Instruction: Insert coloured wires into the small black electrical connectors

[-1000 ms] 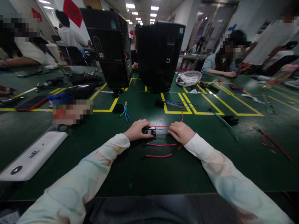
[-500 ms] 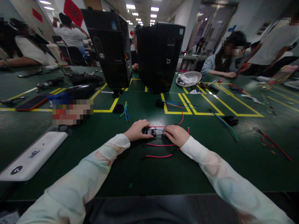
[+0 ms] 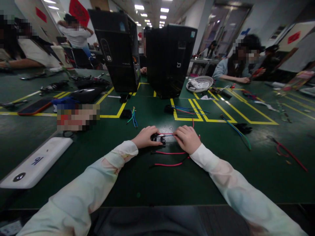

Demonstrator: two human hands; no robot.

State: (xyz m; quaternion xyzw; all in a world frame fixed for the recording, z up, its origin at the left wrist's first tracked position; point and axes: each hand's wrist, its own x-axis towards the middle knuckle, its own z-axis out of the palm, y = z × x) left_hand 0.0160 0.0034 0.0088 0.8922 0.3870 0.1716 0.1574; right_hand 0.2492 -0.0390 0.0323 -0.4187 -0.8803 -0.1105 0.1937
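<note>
My left hand (image 3: 146, 137) grips a small black plastic part with an open frame (image 3: 161, 141), thumb on the near side and fingers on the far side. Thin wires, one red and one bluish (image 3: 169, 134), stretch from that part to my right hand (image 3: 188, 139). Thumb and forefinger of the right hand are pinched on these wires. The red one's end (image 3: 193, 122) pokes out beyond the right fingers. Just below the hands lie two more red wires with dark ends, an upper one (image 3: 169, 153) and a lower one (image 3: 168, 164). Where the wires enter the black part is too small to tell.
Two black computer towers (image 3: 115, 52) (image 3: 169, 62) stand ahead. Black connectors with coloured wires (image 3: 126, 113) (image 3: 168, 109) (image 3: 243, 127) lie around. A white box (image 3: 39, 160) is at left, a white basket (image 3: 199, 84) behind at right. Other people sit around the green table (image 3: 209, 183).
My right hand has shifted slightly, its fingers rising a little, and the bluish wire now runs closer to the red one. The left hand keeps its hold; the view has moved slightly.
</note>
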